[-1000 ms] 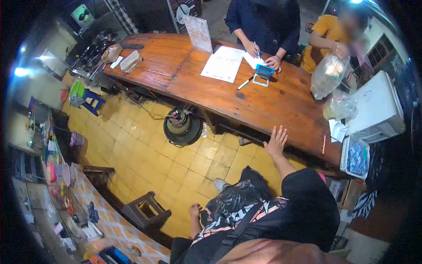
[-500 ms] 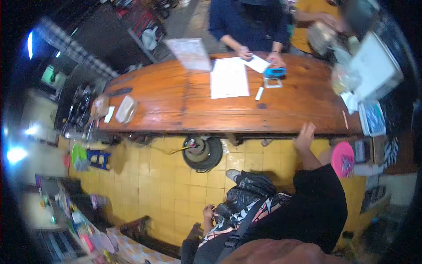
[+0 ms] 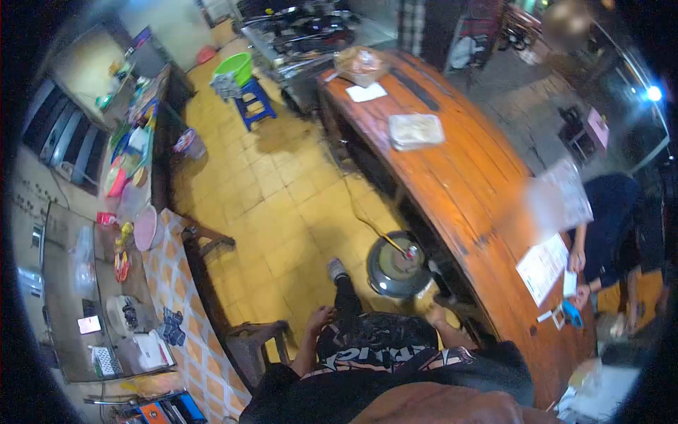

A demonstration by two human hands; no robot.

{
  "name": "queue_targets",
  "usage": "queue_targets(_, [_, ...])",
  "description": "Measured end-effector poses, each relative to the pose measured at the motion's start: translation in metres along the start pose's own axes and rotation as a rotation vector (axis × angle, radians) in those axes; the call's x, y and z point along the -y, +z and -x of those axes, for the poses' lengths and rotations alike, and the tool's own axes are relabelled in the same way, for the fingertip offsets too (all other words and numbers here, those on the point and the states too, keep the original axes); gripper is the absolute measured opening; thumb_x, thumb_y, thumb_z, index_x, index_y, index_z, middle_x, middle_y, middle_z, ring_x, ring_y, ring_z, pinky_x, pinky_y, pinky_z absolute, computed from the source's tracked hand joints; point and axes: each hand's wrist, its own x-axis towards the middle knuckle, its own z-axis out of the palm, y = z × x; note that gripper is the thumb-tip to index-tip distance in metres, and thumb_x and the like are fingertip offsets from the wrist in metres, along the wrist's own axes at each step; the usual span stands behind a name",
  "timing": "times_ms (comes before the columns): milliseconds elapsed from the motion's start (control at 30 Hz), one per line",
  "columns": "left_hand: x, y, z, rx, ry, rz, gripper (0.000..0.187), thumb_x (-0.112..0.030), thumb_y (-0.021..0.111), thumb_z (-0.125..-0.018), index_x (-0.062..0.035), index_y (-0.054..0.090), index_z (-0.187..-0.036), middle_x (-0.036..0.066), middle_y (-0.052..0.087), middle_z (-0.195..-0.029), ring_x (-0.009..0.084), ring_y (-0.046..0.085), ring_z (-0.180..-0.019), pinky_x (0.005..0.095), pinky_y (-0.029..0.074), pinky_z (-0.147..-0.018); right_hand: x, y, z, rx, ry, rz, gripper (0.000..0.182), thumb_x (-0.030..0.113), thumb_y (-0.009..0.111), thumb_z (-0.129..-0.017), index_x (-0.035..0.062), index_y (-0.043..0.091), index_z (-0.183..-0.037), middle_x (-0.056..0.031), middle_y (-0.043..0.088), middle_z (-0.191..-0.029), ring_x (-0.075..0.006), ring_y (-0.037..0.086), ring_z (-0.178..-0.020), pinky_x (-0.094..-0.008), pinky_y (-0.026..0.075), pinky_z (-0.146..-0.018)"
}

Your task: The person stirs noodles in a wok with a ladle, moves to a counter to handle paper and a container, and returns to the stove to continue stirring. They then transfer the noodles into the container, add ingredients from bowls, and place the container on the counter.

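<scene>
My left hand (image 3: 321, 317) hangs low at my left side, beside my dark trousers. Its fingers are curled in, and what they hold, if anything, is hidden. On the other side, my right hand (image 3: 443, 317) is low between my leg and the wooden table (image 3: 452, 205); it is blurred, with fingers apart and nothing seen in it. Close ahead of it on the floor stands a round gas cylinder (image 3: 399, 265) with a yellow hose. A pale closed container (image 3: 416, 131) lies on the table, with a bag of food (image 3: 361, 65) and a white paper (image 3: 366, 92) beyond.
At the table's far side a person in dark sleeves (image 3: 611, 219) handles papers (image 3: 542, 268) near a blue object (image 3: 571, 314). A blue stool (image 3: 253, 104) bears a green basin (image 3: 234, 68). A tiled counter (image 3: 191, 304) runs along the left, a wooden stool (image 3: 263, 340) beside it.
My view has swung left, so the table now runs along my right and the counter shows more. My right hand has dropped from the table's edge to my side.
</scene>
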Motion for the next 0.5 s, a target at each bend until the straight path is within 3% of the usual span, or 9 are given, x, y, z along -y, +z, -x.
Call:
queue_targets(67, [-0.035, -0.038, -0.027, -0.143, -0.200, 0.763, 0.017, -0.017, 0.060, -0.086, -0.0006, 0.061, -0.091, 0.005, 0.061, -0.075, 0.0141, 0.057, -0.065, 0.0277, 0.047, -0.058, 0.102, -0.036, -0.087, -0.054, -0.119, -0.207, 0.033, 0.022, 0.061, -0.073, 0.0060, 0.065, -0.101, -0.0225, 0.063, -0.100, -0.0363, 0.059, -0.098, -0.0447, 0.046, -0.084])
queue_targets(100, [-0.045, -0.064, -0.040, -0.159, -0.177, 0.748, 0.017, -0.017, 0.062, -0.085, -0.0010, 0.061, -0.088, 0.004, 0.060, -0.072, 0.0126, 0.056, -0.063, 0.0260, 0.045, -0.057, 0.157, -0.048, -0.118, -0.080, -0.169, -0.320, 0.034, 0.015, 0.064, -0.071, 0.0062, 0.064, -0.104, -0.0230, 0.062, -0.101, -0.0389, 0.057, -0.100, -0.0440, 0.046, -0.087])
queue_targets(167, [-0.070, -0.123, -0.075, -0.172, -0.140, 0.744, 0.017, -0.018, 0.064, -0.084, -0.0013, 0.061, -0.084, 0.003, 0.059, -0.069, 0.0111, 0.054, -0.060, 0.0243, 0.042, -0.055, 0.244, -0.089, -0.161, -0.220, -0.265, -0.172, 0.039, 0.007, 0.064, -0.070, 0.0062, 0.061, -0.109, -0.0225, 0.060, -0.106, -0.0398, 0.058, -0.099, -0.0415, 0.047, -0.087])
queue_targets(233, [-0.102, -0.170, -0.103, -0.358, -0.047, 0.416, 0.016, -0.017, 0.066, -0.083, -0.0027, 0.061, -0.077, 0.001, 0.056, -0.064, 0.0096, 0.053, -0.058, 0.0227, 0.042, -0.056, 0.297, -0.114, -0.206, -0.164, -0.278, -0.286, 0.040, 0.008, 0.064, -0.070, 0.0064, 0.061, -0.111, -0.0224, 0.059, -0.109, -0.0386, 0.060, -0.097, -0.0406, 0.048, -0.085])
queue_targets(267, [-0.122, -0.199, -0.120, -0.354, -0.048, 0.416, 0.016, -0.017, 0.066, -0.083, -0.0027, 0.061, -0.077, 0.001, 0.056, -0.064, 0.0096, 0.053, -0.058, 0.0227, 0.042, -0.056, 0.320, -0.123, -0.225, -0.113, -0.284, -0.410, 0.042, 0.009, 0.064, -0.071, 0.0065, 0.060, -0.112, -0.0223, 0.059, -0.112, -0.0374, 0.061, -0.095, -0.0396, 0.049, -0.083])
queue_targets(367, [-0.160, -0.278, -0.159, -0.347, 0.053, 0.409, 0.016, -0.016, 0.067, -0.083, -0.0037, 0.062, -0.074, 0.000, 0.056, -0.062, 0.0082, 0.052, -0.058, 0.0228, 0.043, -0.057, 0.336, -0.086, -0.300, -0.126, -0.208, -0.374, 0.041, 0.011, 0.064, -0.072, 0.0074, 0.061, -0.113, -0.0211, 0.061, -0.108, -0.0342, 0.063, -0.090, -0.0376, 0.051, -0.079])
queue_targets(433, [-0.154, -0.323, -0.213, -0.412, 0.202, 0.439, 0.016, -0.016, 0.069, -0.082, -0.0041, 0.062, -0.074, -0.001, 0.056, -0.064, 0.0074, 0.050, -0.058, 0.0228, 0.041, -0.056, 0.375, -0.116, -0.316, -0.153, -0.106, -0.301, 0.039, 0.012, 0.063, -0.073, 0.0057, 0.061, -0.111, -0.0195, 0.064, -0.100, -0.0317, 0.064, -0.088, -0.0369, 0.052, -0.076])
queue_targets(500, [-0.165, -0.368, -0.251, -0.390, 0.223, 0.443, 0.017, -0.018, 0.068, -0.083, -0.0036, 0.063, -0.076, -0.001, 0.056, -0.065, 0.0071, 0.049, -0.059, 0.0225, 0.040, -0.055, 0.394, -0.124, -0.345, -0.265, -0.258, -0.301, 0.037, 0.015, 0.064, -0.073, 0.0037, 0.062, -0.109, -0.0185, 0.066, -0.095, -0.0307, 0.065, -0.086, -0.0366, 0.052, -0.076])
